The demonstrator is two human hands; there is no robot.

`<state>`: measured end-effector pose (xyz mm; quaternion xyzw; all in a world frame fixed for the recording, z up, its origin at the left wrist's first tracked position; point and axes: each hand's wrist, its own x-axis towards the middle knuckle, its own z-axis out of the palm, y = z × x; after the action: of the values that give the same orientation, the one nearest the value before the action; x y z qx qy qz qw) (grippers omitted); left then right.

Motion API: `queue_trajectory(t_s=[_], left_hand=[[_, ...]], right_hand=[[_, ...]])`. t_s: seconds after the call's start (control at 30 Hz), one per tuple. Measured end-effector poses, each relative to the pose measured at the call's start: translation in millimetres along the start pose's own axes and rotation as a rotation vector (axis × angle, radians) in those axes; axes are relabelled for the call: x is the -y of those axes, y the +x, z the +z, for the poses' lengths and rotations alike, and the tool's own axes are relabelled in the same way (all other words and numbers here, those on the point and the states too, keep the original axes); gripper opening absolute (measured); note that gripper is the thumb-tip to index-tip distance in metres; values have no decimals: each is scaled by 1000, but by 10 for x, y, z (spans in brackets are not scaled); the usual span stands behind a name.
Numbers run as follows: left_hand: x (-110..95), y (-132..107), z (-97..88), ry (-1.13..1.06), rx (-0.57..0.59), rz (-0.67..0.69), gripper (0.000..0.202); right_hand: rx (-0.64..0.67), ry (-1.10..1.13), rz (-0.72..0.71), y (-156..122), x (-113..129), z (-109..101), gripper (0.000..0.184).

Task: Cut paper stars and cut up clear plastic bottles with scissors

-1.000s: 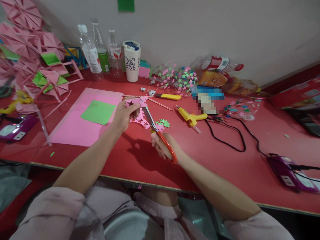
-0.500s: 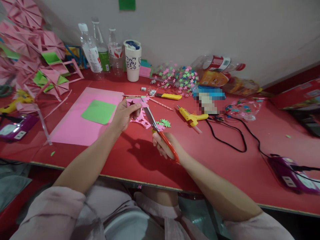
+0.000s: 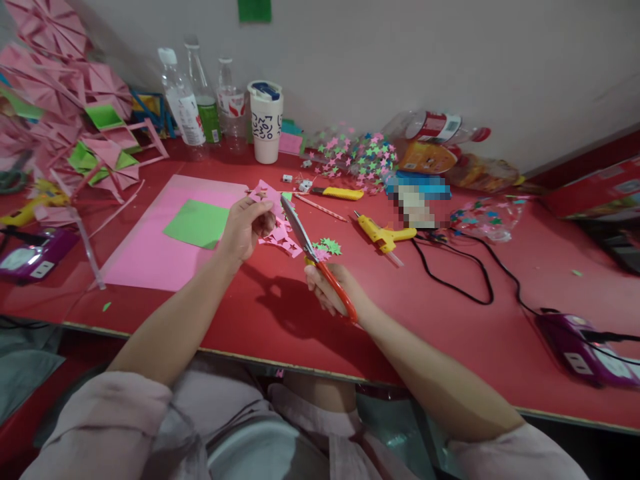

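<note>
My left hand [image 3: 249, 227] is closed in a pinch on a piece of pink paper [image 3: 266, 193]. My right hand [image 3: 327, 290] grips a pair of scissors [image 3: 303, 235] with orange handles, its blades pointing up and left beside the pink paper. Pink paper scraps [image 3: 286, 243] with star-shaped holes lie on the table just beyond my hands. Close to the blades is a little heap of green and pink paper stars [image 3: 330, 247]. A green square of paper [image 3: 195, 223] rests on a larger pink sheet [image 3: 145, 267] left of my left hand.
Behind stand several plastic bottles [image 3: 183, 100] and a white cup [image 3: 266, 127]. A yellow cutter [image 3: 340, 193] and a yellow glue gun [image 3: 383, 233] lie to the right, near a black cord and a purple power box [image 3: 585, 347]. Folded pink paper shapes [image 3: 65, 87] pile up at left.
My left hand has shifted slightly left and the pink paper has turned in it, away from the blades. The scissors have closed; my right hand stays almost in place.
</note>
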<state>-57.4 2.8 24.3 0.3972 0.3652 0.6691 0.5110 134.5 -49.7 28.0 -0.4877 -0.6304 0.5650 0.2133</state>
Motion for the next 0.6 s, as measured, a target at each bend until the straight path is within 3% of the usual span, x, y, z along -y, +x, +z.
queue_trajectory(t_s=[0.17,0.37,0.6], left_hand=[[23,-38,49,9,149,-82,23],[36,-26,34,-5,22,50,12],[44,23,-22,128,-96,235,30]], right_hand=[[-24,11,-17,8,4,4,49],[-39,11,31,26,14,-10,47],[-35,-1,55,24,6,4,47]])
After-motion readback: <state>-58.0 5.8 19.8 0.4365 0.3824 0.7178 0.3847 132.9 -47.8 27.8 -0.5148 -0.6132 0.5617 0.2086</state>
